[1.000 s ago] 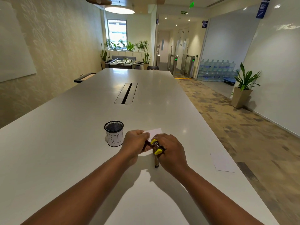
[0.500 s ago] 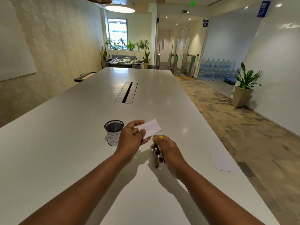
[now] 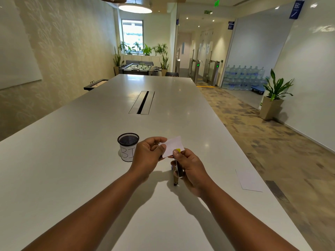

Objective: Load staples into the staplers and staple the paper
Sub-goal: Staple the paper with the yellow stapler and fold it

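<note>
My left hand (image 3: 147, 156) pinches a small white slip of paper (image 3: 174, 145) by its left end and holds it above the white table (image 3: 72, 160). My right hand (image 3: 192, 169) grips a small dark stapler (image 3: 176, 171) with a yellow tip, held upright with its lower end near the table. The stapler's yellow top touches the paper's lower right edge. Most of the stapler is hidden by my fingers.
A black mesh cup (image 3: 128, 146) with a white label stands just left of my left hand. Another white sheet (image 3: 249, 180) lies near the table's right edge. A cable slot (image 3: 142, 102) runs along the table's middle, farther away.
My left hand lifted the paper off the table and holds it up. My right hand raised the stapler's top toward the paper's edge.
</note>
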The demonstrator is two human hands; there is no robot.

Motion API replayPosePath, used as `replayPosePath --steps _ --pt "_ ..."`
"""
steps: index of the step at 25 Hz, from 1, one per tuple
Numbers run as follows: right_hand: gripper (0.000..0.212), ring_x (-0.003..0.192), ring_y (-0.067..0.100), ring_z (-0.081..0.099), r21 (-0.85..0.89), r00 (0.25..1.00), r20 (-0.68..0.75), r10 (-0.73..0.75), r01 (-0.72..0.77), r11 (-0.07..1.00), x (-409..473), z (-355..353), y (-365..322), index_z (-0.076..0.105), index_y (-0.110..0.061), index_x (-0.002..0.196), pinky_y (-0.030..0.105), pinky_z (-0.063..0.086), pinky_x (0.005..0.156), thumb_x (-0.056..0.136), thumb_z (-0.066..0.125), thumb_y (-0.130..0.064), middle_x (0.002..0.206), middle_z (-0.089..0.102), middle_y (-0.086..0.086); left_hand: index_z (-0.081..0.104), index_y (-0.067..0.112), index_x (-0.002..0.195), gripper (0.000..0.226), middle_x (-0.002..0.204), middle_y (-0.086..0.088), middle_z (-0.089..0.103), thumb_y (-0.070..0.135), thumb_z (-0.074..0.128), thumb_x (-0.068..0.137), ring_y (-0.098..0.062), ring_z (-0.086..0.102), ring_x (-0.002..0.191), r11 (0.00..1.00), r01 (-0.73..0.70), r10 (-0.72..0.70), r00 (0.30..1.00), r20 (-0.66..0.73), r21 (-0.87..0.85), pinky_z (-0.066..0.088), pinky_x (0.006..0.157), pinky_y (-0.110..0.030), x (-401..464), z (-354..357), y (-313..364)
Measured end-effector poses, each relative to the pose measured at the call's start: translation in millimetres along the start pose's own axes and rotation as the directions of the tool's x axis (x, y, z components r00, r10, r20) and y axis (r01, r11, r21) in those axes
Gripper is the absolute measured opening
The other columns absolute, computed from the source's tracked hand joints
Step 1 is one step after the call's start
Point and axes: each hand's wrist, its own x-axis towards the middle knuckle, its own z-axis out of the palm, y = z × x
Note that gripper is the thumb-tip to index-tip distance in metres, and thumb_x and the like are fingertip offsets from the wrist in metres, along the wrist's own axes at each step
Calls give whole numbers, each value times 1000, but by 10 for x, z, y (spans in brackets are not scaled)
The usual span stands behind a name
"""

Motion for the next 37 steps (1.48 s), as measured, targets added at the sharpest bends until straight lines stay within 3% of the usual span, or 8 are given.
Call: replayPosePath --steps 2,5,7,14,21,28,34,37 --pt "38 91 23 58 67 999 -6 35 -35 997 5 -1 -9 69 -16 113 32 48 66 84 78 -38 96 69 4 71 22 102 20 88 -31 69 4 66 96 -27 74 87 999 37 -37 999 22 -19 64 76 -36 -7 1 11" --pt "44 85 24 59 99 999 4 45 -45 994 34 -13 -26 76 -18 105 31 53 61 70 87 -42 90 66 7 71 13 98 12 94 -22 77 2 67 94 -31 75 90 995 90 -88 995 50 -44 62 86 -47 -3 -20 3" --pt "40 84 22 61 96 999 9 32 -32 995 59 -8 -32 79 -21 95 32 54 66 64 89 -45 86 69 4 71 11 95 11 93 -20 78 1 67 94 -28 75 86 992 111 -107 992 67 -54 61 89 -49 2 -28 6" --pt "50 75 20 62 79 1000 3 24 -25 997 80 21 -25 78 -15 102 34 55 68 61 90 -42 84 69 6 72 10 94 9 88 -15 79 2 70 92 -26 73 82 994 109 -109 993 39 1 60 86 -49 26 -64 24" --pt "48 81 21 65 77 999 -27 29 -27 997 89 61 -46 74 -11 110 34 55 69 70 84 -37 86 75 4 72 10 94 8 84 -10 80 2 70 92 -28 76 85 992 126 -125 991 53 -25 63 82 -40 10 -84 7" --pt "28 73 15 66 65 996 -85 -5 11 998 87 81 1 76 -11 105 30 55 65 83 80 -29 86 77 5 73 12 93 8 91 -17 79 4 72 92 -42 73 99 993 117 -116 991 65 -14 60 92 -53 -27 -61 28" --pt "47 76 17 64 147 1000 11 15 -16 989 84 53 42 72 -8 114 30 54 66 76 84 -33 88 72 5 72 10 95 7 89 -12 80 4 70 93 -29 76 87 986 164 -162 986 43 -45 63 85 -42 25 -63 17" --pt "34 72 15 63 127 999 47 20 -25 992 99 4 37 74 -9 108 27 54 64 79 84 -23 84 71 4 72 11 94 7 88 -11 80 4 70 93 -24 76 84 985 163 -163 987 11 -52 64 79 -38 53 -50 -36"
